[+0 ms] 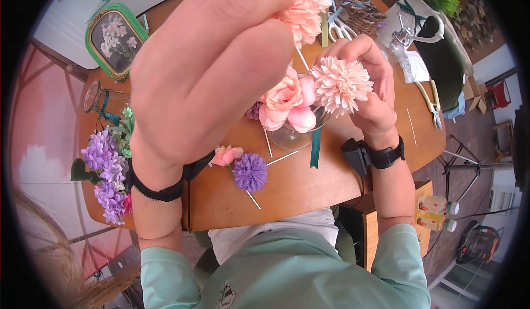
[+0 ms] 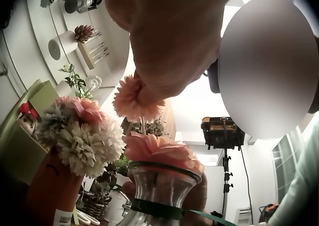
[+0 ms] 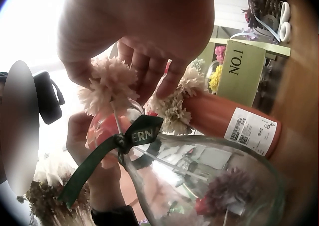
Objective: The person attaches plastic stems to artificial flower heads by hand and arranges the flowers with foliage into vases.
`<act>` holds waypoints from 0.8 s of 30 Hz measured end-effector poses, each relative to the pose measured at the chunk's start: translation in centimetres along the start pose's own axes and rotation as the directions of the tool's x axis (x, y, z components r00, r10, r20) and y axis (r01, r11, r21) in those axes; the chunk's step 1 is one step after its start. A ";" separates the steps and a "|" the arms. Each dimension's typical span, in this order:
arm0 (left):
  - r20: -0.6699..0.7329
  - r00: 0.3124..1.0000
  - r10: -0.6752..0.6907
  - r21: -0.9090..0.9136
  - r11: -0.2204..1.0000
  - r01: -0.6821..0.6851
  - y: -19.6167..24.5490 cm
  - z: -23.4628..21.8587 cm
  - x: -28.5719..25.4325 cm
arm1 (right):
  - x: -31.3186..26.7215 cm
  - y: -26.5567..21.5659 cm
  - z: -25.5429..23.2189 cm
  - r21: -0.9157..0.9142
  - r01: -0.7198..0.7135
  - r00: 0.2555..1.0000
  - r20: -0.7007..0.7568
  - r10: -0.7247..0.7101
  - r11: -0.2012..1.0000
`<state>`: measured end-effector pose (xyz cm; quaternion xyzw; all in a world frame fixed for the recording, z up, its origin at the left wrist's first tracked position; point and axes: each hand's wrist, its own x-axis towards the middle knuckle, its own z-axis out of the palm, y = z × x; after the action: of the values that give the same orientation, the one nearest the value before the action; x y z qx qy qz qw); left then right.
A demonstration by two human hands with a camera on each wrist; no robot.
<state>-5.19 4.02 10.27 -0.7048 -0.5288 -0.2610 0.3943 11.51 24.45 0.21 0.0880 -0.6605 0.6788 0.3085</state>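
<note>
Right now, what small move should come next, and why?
I'd probably lower the peach flower a little, beside the rose: the left hand holds it above the glass vase, with bare stem showing beneath it; the stem's tip isn't clear.

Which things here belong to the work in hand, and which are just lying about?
In the work:
peach flower, in the left hand
pale flower, in the right hand
glass vase
rose, at its mouth
probably the loose purple flower

Apparently lying about:
frame
basket
drink bottles
pliers, though possibly for stems
</note>
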 end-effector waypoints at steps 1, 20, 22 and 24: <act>0.012 0.999 0.046 -0.038 0.998 -0.046 -0.2 0.0 0.0 | 0.0 -0.1 0.1 -0.001 0.001 1.000 -0.002 -0.001 1.000; 0.420 0.901 -0.112 -0.754 0.510 0.414 -0.1 0.1 -1.0 | 0.1 0.5 -0.3 0.029 0.039 0.999 0.029 -0.040 0.999; 0.462 0.879 -0.116 -0.745 0.487 0.456 -0.1 0.5 -1.2 | 0.3 0.5 0.2 -0.001 0.071 0.996 0.047 -0.071 0.997; 0.504 0.856 -0.117 -0.734 0.464 0.496 -0.2 0.5 -1.2 | 0.5 0.1 1.8 0.079 0.074 0.997 -0.039 -0.071 0.994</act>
<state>-5.76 3.84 9.13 -0.7316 -0.5210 -0.4080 -0.1639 10.56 22.84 0.62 0.1119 -0.6231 0.6949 0.3411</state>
